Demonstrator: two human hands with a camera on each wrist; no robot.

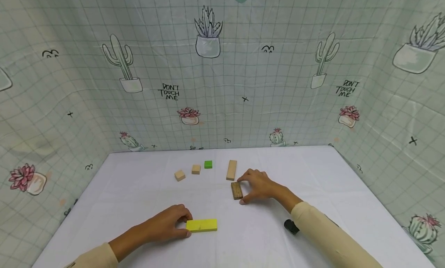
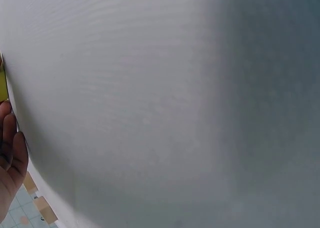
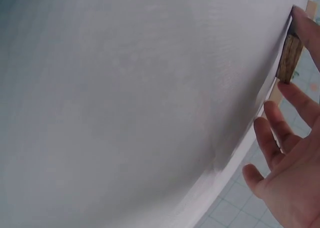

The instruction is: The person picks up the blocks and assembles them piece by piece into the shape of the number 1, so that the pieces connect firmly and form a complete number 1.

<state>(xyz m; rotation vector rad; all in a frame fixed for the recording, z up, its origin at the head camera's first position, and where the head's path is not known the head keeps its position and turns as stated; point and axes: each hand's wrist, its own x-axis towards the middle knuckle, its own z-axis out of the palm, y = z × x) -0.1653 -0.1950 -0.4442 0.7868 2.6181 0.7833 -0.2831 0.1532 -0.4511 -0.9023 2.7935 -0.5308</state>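
A white surface (image 1: 139,190) stands inside cactus-print curtain walls (image 1: 222,86), where the left hand (image 1: 167,223) pinches a flat yellow block (image 1: 201,225) and the right hand (image 1: 259,186) grips a dark wooden block (image 1: 236,190) mid-surface.

Pretty cozy little setup here. The counter (image 1: 139,206) has a plain white cover, smooth and evenly lit, no harsh shadows. Wrapped around it on three sides, beyond the hands and off to either side of them, is a pale green gridded curtain (image 1: 243,78) printed with cartoon cacti, potted succulents and pink flowers. "DON'T TOUCH ME" (image 1: 169,92) is lettered on it in a couple of spots. The fabric looks a bit wrinkly and glossy under soft light.
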